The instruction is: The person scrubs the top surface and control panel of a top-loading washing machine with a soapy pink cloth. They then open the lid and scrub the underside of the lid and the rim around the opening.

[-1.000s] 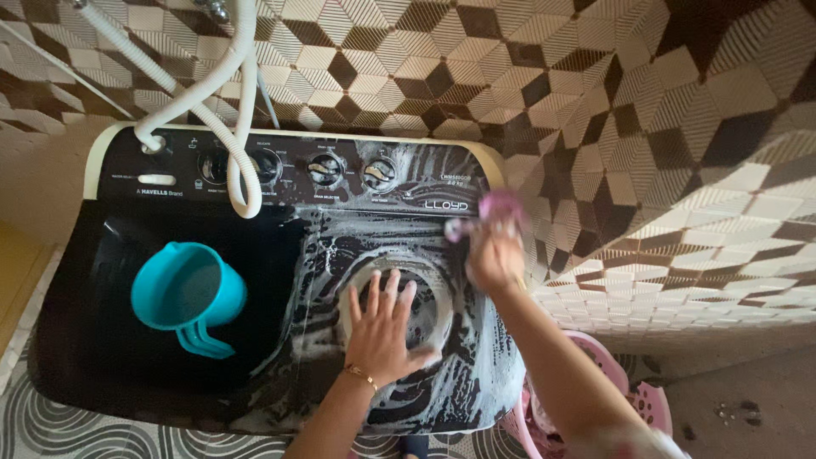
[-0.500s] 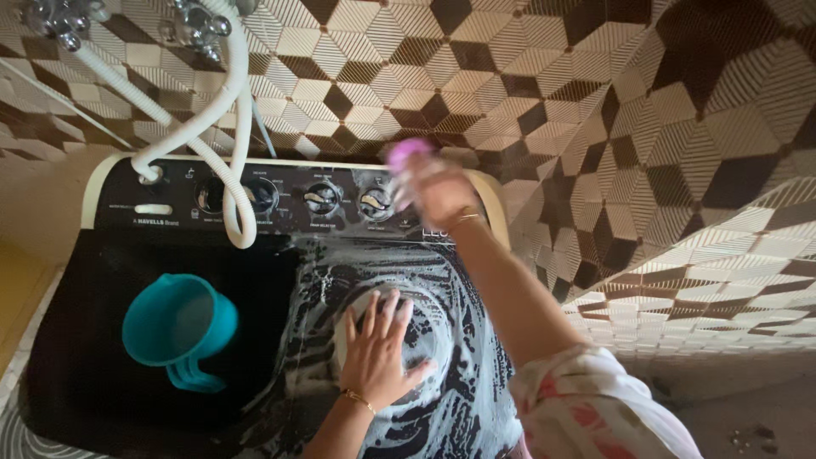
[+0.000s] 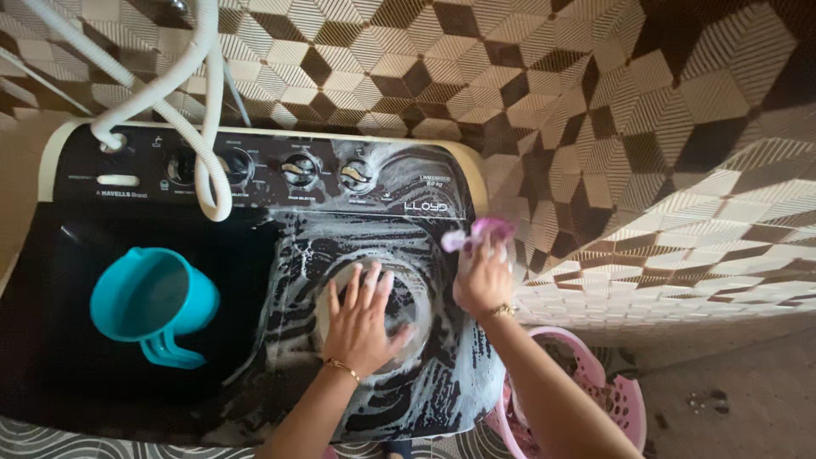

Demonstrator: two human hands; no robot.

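Observation:
A black twin-tub washing machine (image 3: 127, 365) fills the lower left, its right lid streaked with white soap foam (image 3: 297, 255). My left hand (image 3: 361, 319) lies flat with fingers spread on the round window of that soapy lid. My right hand (image 3: 483, 276) grips a purple scrubber (image 3: 480, 231) at the lid's right edge, just below the control panel (image 3: 289, 174) with its several knobs.
A turquoise mug (image 3: 149, 297) lies on the left lid. White hoses (image 3: 200, 110) loop over the panel's left part. A patterned tiled wall (image 3: 595, 102) stands behind and to the right. A pink basket (image 3: 616, 395) sits on the floor at lower right.
My right hand with the scrubber went up to the control panel and has come back down to the lid's right edge. My left hand stayed on the round window.

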